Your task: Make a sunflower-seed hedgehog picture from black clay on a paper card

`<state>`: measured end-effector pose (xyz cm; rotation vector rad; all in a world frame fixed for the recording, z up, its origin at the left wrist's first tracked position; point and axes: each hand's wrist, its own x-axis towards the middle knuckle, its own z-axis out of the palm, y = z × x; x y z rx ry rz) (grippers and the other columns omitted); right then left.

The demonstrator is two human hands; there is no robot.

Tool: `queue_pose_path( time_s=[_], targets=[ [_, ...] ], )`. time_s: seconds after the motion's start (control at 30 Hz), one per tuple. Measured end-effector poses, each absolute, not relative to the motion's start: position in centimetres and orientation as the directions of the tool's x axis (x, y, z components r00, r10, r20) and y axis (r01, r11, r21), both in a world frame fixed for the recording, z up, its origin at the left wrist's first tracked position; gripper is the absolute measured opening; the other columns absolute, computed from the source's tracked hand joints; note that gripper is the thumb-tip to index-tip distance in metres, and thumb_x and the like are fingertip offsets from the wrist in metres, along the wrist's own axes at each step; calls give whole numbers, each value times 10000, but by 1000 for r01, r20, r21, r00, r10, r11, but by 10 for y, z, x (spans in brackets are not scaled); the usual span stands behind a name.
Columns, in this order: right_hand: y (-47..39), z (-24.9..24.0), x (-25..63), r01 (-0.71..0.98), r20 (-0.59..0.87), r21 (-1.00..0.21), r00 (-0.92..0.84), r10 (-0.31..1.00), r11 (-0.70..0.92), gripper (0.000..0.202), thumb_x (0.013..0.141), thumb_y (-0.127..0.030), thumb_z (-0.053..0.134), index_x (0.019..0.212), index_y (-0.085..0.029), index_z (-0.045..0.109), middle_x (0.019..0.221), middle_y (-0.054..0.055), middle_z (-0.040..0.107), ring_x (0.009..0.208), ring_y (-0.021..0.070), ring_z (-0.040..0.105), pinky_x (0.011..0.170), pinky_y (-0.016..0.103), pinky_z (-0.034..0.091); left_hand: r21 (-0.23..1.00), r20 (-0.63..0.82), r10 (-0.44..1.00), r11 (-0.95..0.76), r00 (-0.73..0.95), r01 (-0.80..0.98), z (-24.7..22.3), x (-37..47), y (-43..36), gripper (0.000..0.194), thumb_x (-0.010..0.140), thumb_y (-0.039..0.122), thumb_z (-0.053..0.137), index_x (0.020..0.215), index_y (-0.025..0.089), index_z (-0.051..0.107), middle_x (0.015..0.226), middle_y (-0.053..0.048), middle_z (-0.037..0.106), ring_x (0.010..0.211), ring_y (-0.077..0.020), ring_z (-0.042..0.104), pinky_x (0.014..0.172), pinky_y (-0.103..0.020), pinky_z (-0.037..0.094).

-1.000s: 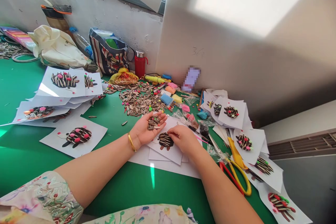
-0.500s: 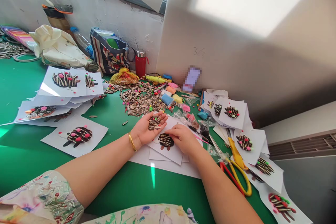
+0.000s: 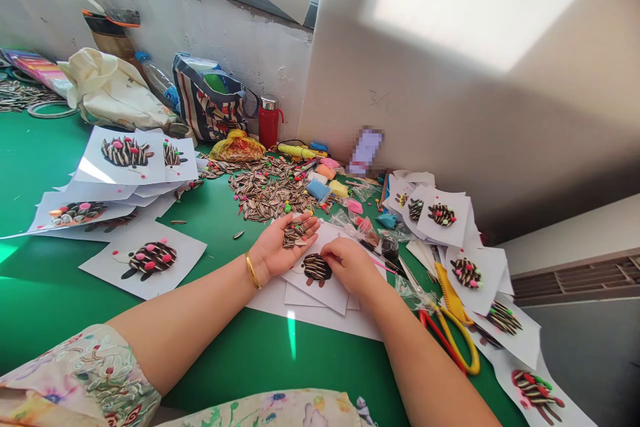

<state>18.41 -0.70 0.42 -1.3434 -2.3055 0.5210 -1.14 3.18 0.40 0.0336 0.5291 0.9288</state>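
Note:
My left hand [image 3: 280, 247] is palm up above the paper, its fingers stretched out, bearing a small heap of striped sunflower seeds [image 3: 295, 235]. My right hand [image 3: 350, 267] is closed in a pinch at the upper right edge of a dark hedgehog figure [image 3: 316, 267]. Whatever lies between those fingertips is hidden. Rows of sunflower seeds stripe the hedgehog's brown body, which sits on a white paper card [image 3: 333, 295]. More white sheets lie under that card. Beyond my left hand spreads a large pile of loose sunflower seeds [image 3: 265, 188].
Finished-looking hedgehog cards are stacked at left [image 3: 145, 273] and right [image 3: 483, 280]. Yellow-and-red-handled scissors [image 3: 457, 340] lie beside my right forearm. Coloured clay lumps [image 3: 320, 189], a red flask [image 3: 269, 125] and a striped bag [image 3: 213, 107] stand toward the wall.
My right hand's pinched fingertips have shifted slightly to the right along the hedgehog's top edge. My left hand with the seeds has hardly moved.

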Motion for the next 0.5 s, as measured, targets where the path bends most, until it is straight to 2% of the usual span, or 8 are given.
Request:
queue_pose_path(
  time_s=[0.13,0.5],
  targets=[
    [-6,5,183,724,170,-494,-462,870,481,192,874,-77,567,825,-208,698,796,19,666,784,162,565,729,277,416,256,-421,771,607,479,-752,4,-11,32,218,958,215,445,1026,131,634,1047,-110,706,1064,-235,672,908,-377,548],
    [-6,5,184,722,177,-483,-473,863,495,179,884,-102,574,856,-219,707,815,21,680,801,164,584,753,279,423,269,-421,775,603,471,-751,7,-11,31,231,962,212,427,1043,135,629,1038,-122,711,1063,-237,674,894,-386,557]
  ],
)
